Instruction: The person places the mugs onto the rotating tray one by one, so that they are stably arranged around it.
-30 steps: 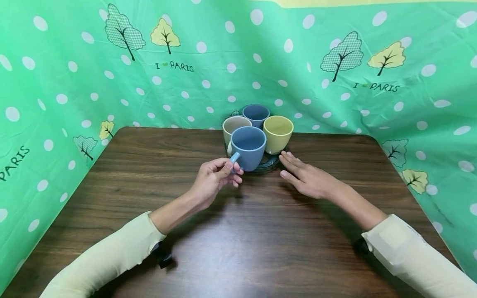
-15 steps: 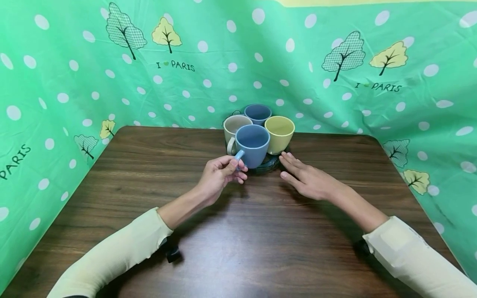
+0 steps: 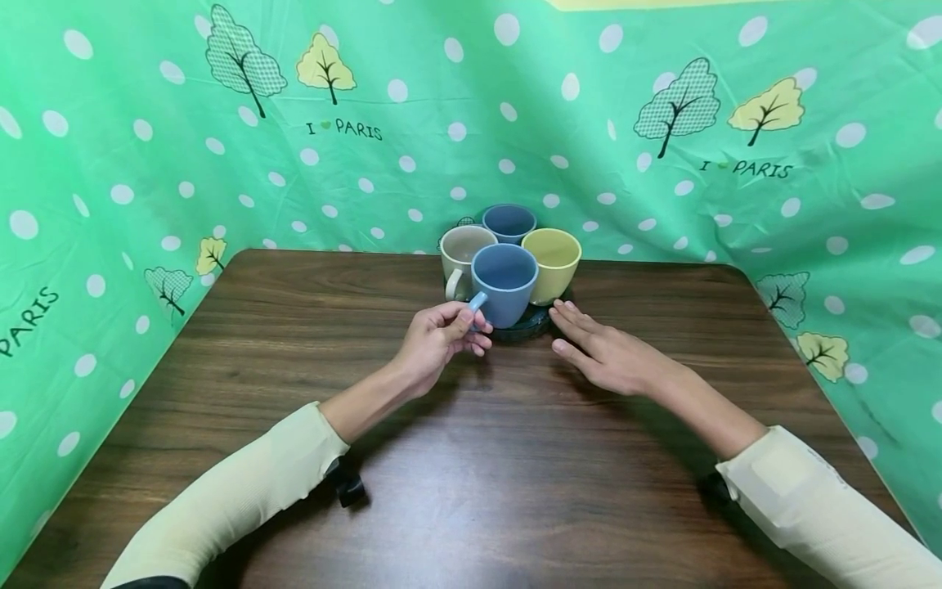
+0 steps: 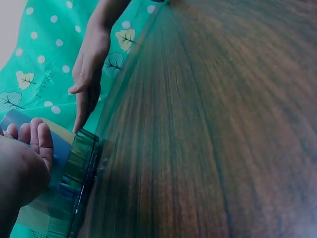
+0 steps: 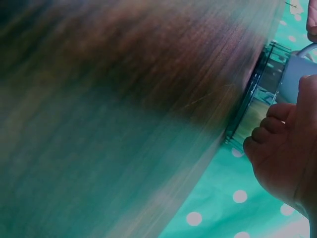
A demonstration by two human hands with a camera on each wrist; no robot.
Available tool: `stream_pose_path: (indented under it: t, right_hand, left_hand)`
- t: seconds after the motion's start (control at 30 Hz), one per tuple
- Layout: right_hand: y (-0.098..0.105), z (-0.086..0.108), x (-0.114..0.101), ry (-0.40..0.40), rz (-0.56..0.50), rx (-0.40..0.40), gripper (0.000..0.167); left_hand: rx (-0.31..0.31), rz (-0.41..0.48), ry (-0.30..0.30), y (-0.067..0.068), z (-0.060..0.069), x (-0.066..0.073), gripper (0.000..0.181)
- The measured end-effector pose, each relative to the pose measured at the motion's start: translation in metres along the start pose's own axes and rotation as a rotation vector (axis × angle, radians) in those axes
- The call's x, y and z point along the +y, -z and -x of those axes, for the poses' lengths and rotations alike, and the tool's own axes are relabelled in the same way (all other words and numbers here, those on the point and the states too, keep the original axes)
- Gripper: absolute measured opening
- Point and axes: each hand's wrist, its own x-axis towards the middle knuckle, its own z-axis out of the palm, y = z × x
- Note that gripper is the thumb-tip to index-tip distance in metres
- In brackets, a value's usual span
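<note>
My left hand (image 3: 443, 343) pinches the handle of a blue mug (image 3: 504, 286) between thumb and fingers. That mug is upright at the front of a dark, see-through glass tray (image 3: 524, 330). Behind it stand a whitish mug (image 3: 464, 262), a yellow mug (image 3: 552, 266) and a second blue mug (image 3: 509, 222), partly hidden. With straight fingers, my right hand (image 3: 614, 356) lies beside the tray's right front edge, fingertips at its rim. In the right wrist view the tray's clear wall (image 5: 257, 99) shows near the right hand (image 5: 285, 144); whether the held mug's base touches the tray cannot be told.
The brown wooden table (image 3: 471, 491) spreads in front of the tray and to both sides. Right behind its far edge hangs a green polka-dot cloth (image 3: 412, 180), close to the rear mug. More of this cloth flanks the table left and right.
My left hand has moved right and a little farther away, carrying the blue mug from over the tray's front left toward its front middle. The right hand stays in place.
</note>
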Motion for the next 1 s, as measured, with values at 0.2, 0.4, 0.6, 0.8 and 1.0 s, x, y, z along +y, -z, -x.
stream_pose_path:
  t: [0.2, 0.4, 0.6, 0.8, 1.0]
  right_hand:
    - [-0.001, 0.0, 0.0, 0.003, -0.01, -0.002, 0.07]
    - [-0.001, 0.0, 0.001, 0.009, -0.013, -0.003, 0.07]
    - [-0.001, 0.0, 0.001, 0.019, -0.009, 0.007, 0.07]
    - [-0.001, 0.0, 0.0, 0.025, -0.005, 0.013, 0.069]
    - [-0.002, 0.001, 0.0, 0.028, -0.004, 0.015, 0.069]
  left_hand:
    - [0.005, -0.016, 0.021, 0.002, -0.005, -0.003, 0.025]
    - [0.002, -0.028, 0.034, 0.007, -0.011, -0.006, 0.028]
    - [-0.007, -0.045, 0.035, 0.011, -0.015, -0.005, 0.028]
    - [0.007, -0.071, 0.036, 0.015, -0.018, -0.004, 0.028]
    - [0.069, -0.121, 0.044, 0.017, -0.02, -0.002, 0.028]
